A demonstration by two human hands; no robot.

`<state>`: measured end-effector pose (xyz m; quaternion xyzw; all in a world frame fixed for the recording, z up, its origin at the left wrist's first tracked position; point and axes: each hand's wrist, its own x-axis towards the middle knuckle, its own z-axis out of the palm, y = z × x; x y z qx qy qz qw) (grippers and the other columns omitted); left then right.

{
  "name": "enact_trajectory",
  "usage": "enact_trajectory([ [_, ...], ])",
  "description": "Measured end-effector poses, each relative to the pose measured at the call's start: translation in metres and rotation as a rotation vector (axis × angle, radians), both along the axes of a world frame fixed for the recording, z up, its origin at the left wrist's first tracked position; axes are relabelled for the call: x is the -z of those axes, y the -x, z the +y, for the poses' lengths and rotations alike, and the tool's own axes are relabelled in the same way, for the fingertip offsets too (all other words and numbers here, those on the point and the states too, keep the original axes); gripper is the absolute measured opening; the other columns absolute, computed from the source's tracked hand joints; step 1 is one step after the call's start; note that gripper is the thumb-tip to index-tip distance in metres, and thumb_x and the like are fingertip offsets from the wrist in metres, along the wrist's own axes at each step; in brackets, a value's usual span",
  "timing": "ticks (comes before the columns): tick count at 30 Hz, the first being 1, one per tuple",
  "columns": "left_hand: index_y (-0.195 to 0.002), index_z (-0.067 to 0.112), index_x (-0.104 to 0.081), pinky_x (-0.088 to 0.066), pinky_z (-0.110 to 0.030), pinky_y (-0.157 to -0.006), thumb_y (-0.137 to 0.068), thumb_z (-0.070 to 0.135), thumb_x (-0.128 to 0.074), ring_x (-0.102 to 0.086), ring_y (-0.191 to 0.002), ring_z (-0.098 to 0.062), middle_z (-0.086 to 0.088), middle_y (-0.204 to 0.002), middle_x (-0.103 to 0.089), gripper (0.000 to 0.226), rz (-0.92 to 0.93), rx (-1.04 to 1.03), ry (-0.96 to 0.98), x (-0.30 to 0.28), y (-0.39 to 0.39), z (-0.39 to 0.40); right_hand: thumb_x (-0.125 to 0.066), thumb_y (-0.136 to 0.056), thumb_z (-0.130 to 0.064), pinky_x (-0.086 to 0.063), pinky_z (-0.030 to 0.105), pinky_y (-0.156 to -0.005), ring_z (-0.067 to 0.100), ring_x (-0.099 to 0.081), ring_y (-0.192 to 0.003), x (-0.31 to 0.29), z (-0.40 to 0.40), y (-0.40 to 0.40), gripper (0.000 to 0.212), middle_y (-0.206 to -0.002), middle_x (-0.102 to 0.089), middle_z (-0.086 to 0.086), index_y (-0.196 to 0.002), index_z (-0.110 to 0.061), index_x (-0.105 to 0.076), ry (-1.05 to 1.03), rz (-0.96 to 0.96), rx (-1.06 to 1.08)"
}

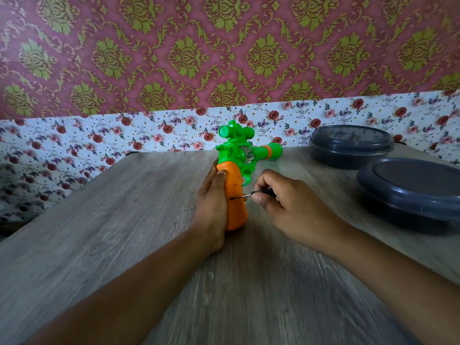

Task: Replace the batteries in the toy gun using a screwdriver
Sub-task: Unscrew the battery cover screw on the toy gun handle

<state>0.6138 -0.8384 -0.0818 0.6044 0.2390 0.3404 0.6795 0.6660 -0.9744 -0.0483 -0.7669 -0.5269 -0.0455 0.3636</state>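
Early stage, by the look of it. The left hand (211,202) holds the toy gun (236,170) over the table (124,220), orange handle toward the camera, green body and barrel pointing away and to the right; the grip here is clamped around the handle, thumb lying along its left edge. The right hand (286,202) pinches the screwdriver (245,195) between fingertips, grip clamped on its dark handle, thin shaft running left with the tip touching the orange handle's side about midway down, presumably at the battery-cover screw. The screw itself is too small to make out, so can't tell whether it is being loosened or tightened. The handle's surface looks closed and flush, no cover off, no loose screw and no batteries visible anywhere on the table. Judgement: the cover is not yet opened, so unscrewing, pulling the cover, swapping cells, closing and re-screwing all remain; if instead this is the closing screw, the job is nearly done, but the frame alone doesn't settle that. Two dark lidded containers (413,190) sit to the right, well apart from the hands; contents not visible.
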Motion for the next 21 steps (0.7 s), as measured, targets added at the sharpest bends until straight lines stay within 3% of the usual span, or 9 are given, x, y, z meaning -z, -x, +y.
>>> enact_trajectory([
  [3,-0.139,0.031,-0.041,-0.054,-0.040,-0.081,-0.098,0.038,-0.036,-0.064,-0.101,-0.027,-0.009,-0.117,-0.064,0.042,0.004,0.020,0.026,-0.0006,0.0010,0.0010,-0.044,-0.088,-0.050,-0.039,0.029,-0.058,0.003,-0.047,-0.061,0.0004,0.0003,0.0005,0.033,-0.065,-0.048,-0.013,-0.089,-0.018,-0.052,0.043,0.030,0.039],
  [6,-0.140,0.031,-0.041,-0.054,-0.039,-0.081,-0.098,0.038,-0.037,-0.064,-0.102,-0.025,-0.009,-0.121,-0.063,0.042,0.007,0.029,0.010,-0.0012,0.0008,-0.0001,-0.032,-0.081,-0.063,-0.048,0.036,-0.064,0.017,-0.058,-0.067,0.0003,-0.0004,0.0022,0.047,-0.068,-0.059,-0.004,-0.083,-0.020,-0.051,0.019,0.036,0.100],
  [10,-0.139,0.032,-0.043,-0.052,-0.030,-0.065,-0.099,0.035,-0.037,-0.069,-0.075,-0.012,-0.009,-0.119,-0.064,0.040,-0.012,0.028,-0.004,-0.0011,0.0007,-0.0006,-0.045,-0.092,-0.041,-0.049,0.040,-0.061,0.020,-0.057,-0.058,0.0014,0.0002,0.0042,0.032,-0.057,-0.056,-0.001,-0.065,-0.024,-0.040,-0.019,-0.013,0.110],
  [14,-0.138,0.031,-0.045,-0.052,-0.032,-0.070,-0.098,0.034,-0.039,-0.065,-0.099,-0.022,-0.009,-0.125,-0.061,0.040,-0.010,0.013,0.011,-0.0002,-0.0007,-0.0012,-0.060,-0.086,-0.031,-0.048,0.038,-0.059,0.017,-0.055,-0.059,-0.0016,0.0006,0.0027,0.026,-0.056,-0.052,-0.007,-0.066,-0.024,-0.044,-0.072,-0.016,0.076],
  [18,-0.138,0.029,-0.045,-0.049,-0.026,-0.059,-0.099,0.033,-0.037,-0.065,-0.078,-0.013,-0.012,-0.122,-0.062,0.040,-0.023,0.007,0.000,-0.0018,0.0001,-0.0021,-0.067,-0.082,-0.025,-0.045,0.033,-0.059,0.008,-0.052,-0.058,-0.0019,0.0004,0.0022,0.020,-0.059,-0.053,-0.010,-0.072,-0.024,-0.049,-0.101,0.030,0.063],
  [21,-0.138,0.032,-0.044,-0.049,-0.028,-0.063,-0.099,0.035,-0.036,-0.065,-0.091,-0.019,-0.010,-0.123,-0.061,0.040,-0.004,0.004,-0.015,-0.0009,0.0005,-0.0023,-0.065,-0.083,-0.018,-0.042,0.028,-0.058,0.003,-0.050,-0.058,0.0000,0.0023,0.0024,0.015,-0.059,-0.053,-0.012,-0.076,-0.021,-0.052,-0.116,0.117,0.062],
])
